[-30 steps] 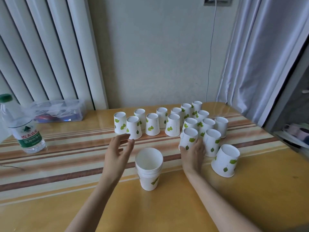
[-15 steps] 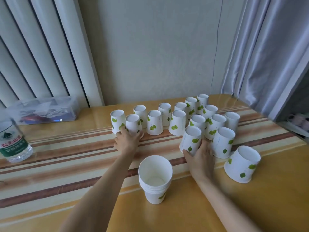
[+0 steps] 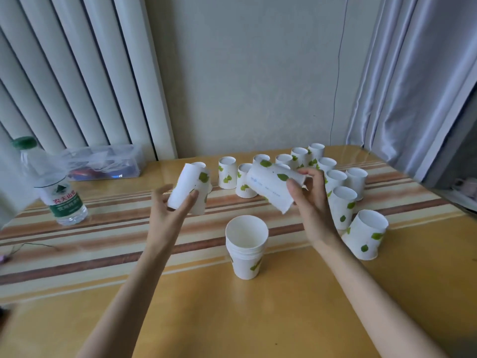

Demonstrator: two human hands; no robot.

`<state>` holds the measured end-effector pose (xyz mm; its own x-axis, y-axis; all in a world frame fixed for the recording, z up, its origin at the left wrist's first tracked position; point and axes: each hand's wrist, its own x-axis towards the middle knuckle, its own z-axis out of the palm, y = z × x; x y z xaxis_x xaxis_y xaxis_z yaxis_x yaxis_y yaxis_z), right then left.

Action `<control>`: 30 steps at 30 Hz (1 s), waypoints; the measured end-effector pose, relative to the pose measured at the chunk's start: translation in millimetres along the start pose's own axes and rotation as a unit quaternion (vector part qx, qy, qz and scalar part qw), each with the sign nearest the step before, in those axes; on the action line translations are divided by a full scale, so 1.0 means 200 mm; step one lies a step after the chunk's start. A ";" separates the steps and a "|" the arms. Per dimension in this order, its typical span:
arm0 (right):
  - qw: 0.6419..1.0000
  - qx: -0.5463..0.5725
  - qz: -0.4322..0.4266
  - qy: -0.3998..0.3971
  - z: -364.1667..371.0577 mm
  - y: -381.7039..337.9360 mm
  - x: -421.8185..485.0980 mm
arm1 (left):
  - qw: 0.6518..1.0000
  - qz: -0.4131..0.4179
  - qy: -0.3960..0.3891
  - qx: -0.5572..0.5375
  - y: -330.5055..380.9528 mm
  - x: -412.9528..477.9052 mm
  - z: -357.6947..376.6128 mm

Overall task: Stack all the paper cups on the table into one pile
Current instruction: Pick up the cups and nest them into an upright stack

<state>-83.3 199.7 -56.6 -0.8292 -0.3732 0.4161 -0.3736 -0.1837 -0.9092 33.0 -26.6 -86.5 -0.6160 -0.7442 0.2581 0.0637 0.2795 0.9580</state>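
— Holding anything, those two hands?

— Both of them. The left hand [image 3: 169, 213] pinches a tilted cup [image 3: 188, 188] between thumb and fingers, raised clear of the tabletop [image 3: 258, 313]. The right hand [image 3: 313, 202] has its fingers curled round a sideways cup [image 3: 272, 188], tipped far over and also in the air. That one is a bit blurred.

— And the pile?

— The pile [image 3: 246, 245] stands upright, mouth up, on the tabletop below and between the two hands, nearer the front edge than any other cup. Several rims show, nested one inside another. Neither hand touches it.

— Where are the rest of the cups?

— The loose cups [image 3: 357, 180] sit mouth down. Some run in a row toward the far edge behind the hands, and more crowd toward the far right corner. The nearest cup [image 3: 365, 235] stands just to the right of the right wrist.

— Anything else on there?

— A water bottle [image 3: 55, 184] with a green cap stands near the left edge. A clear plastic box [image 3: 103, 162] lies behind it at the far edge. A striped band [image 3: 77, 244] crosses the tabletop from left to right under the hands.
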 end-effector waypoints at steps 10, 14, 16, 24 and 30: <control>0.910 -0.334 -0.077 -0.233 0.13 -0.16 -0.06 | 0.998 0.041 0.017 -0.043 0.15 -0.21 -0.20; 0.862 -0.422 -0.075 -0.270 0.21 -0.06 -0.13 | 0.997 0.050 0.063 -0.011 0.14 -0.25 -0.24; 0.851 -0.440 -0.083 -0.273 0.22 -0.01 -0.16 | 0.996 0.054 0.063 0.005 0.13 -0.27 -0.25; 0.926 -0.256 0.024 -0.275 0.12 -0.05 -0.16 | 0.991 0.133 0.016 0.026 0.33 -0.30 -0.13; 0.982 -0.152 0.072 -0.082 -0.10 0.11 -0.23 | 0.954 0.259 -0.093 0.123 0.45 -0.32 0.14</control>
<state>-61.1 232.0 -95.4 -0.8136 -0.5215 0.2572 -0.3857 0.1530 -0.9099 56.2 63.3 -21.4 -0.6819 -0.3539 0.6401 0.2251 0.7311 0.6441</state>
